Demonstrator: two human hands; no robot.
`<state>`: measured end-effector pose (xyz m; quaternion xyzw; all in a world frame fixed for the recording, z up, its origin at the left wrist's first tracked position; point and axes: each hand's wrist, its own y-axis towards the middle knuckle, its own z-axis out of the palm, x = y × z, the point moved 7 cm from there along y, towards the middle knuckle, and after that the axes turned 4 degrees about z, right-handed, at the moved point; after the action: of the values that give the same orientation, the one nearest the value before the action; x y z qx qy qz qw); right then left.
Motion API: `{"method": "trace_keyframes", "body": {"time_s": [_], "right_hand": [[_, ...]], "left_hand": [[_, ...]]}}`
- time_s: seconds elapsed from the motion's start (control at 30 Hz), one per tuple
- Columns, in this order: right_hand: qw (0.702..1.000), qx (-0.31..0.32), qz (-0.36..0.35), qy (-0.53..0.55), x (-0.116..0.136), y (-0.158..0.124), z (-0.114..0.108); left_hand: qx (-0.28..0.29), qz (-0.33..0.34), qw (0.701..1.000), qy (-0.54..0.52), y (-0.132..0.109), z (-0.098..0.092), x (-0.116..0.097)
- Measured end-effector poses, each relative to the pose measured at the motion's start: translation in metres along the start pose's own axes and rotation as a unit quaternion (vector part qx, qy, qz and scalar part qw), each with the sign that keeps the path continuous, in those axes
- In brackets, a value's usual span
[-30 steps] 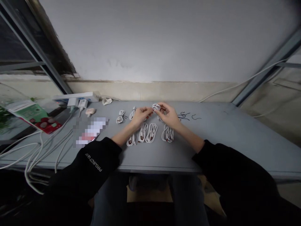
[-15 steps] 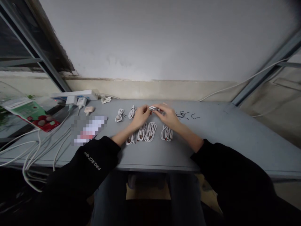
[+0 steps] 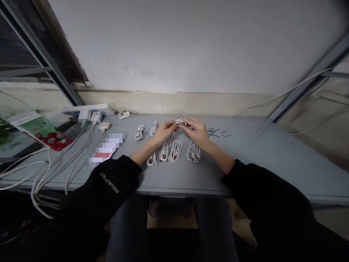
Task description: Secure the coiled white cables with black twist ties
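A coiled white cable [image 3: 180, 122] is held between my two hands above the table. My left hand [image 3: 164, 132] pinches its left end, with fingers closed. My right hand [image 3: 198, 133] grips it from the right, fingers wrapped over the coil. Whether a tie goes round this coil is hidden by my fingers. Below my hands lie several more coiled cables [image 3: 175, 151], one of them apart at the right [image 3: 193, 151]. Two coils with black ties, a left one [image 3: 140, 133] and another [image 3: 154, 128], rest beside my left hand. Loose black twist ties [image 3: 213, 132] lie right of my right hand.
At the left a power strip [image 3: 105, 108] holds plugged-in chargers [image 3: 96, 117], and white cords [image 3: 45, 174] trail over the table edge. A small pinkish case [image 3: 104, 126], a blurred-out packet [image 3: 107, 148] and a green-red bag [image 3: 45, 131] are nearby. A wall stands behind the grey table [image 3: 259, 163].
My hands stay on the same coil, and its angle between my fingers has shifted slightly. The view has moved a little; the things on the table look unmoved.
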<state>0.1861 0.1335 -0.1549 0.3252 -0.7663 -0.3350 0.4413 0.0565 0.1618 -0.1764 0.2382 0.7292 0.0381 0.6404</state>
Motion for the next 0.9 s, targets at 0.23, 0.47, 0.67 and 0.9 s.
{"method": "trace_keyframes", "body": {"time_s": [0.23,0.47,0.67,0.9], "right_hand": [[0.999,0.015,0.005,-0.037,-0.004,0.001,0.002],[0.999,0.018,0.011,-0.025,-0.001,0.001,0.003],[0.993,-0.002,0.119,0.013,-0.018,-0.001,0.002],[0.982,-0.009,0.166,0.092,-0.038,-0.002,0.008]], "left_hand": [[-0.045,-0.038,0.998,-0.034,-0.002,-0.006,0.014],[-0.054,0.061,0.996,0.035,-0.002,-0.007,-0.005],[-0.053,0.082,0.993,0.072,-0.004,-0.004,-0.008],[-0.074,0.007,0.997,0.017,-0.004,-0.008,-0.002]]}}
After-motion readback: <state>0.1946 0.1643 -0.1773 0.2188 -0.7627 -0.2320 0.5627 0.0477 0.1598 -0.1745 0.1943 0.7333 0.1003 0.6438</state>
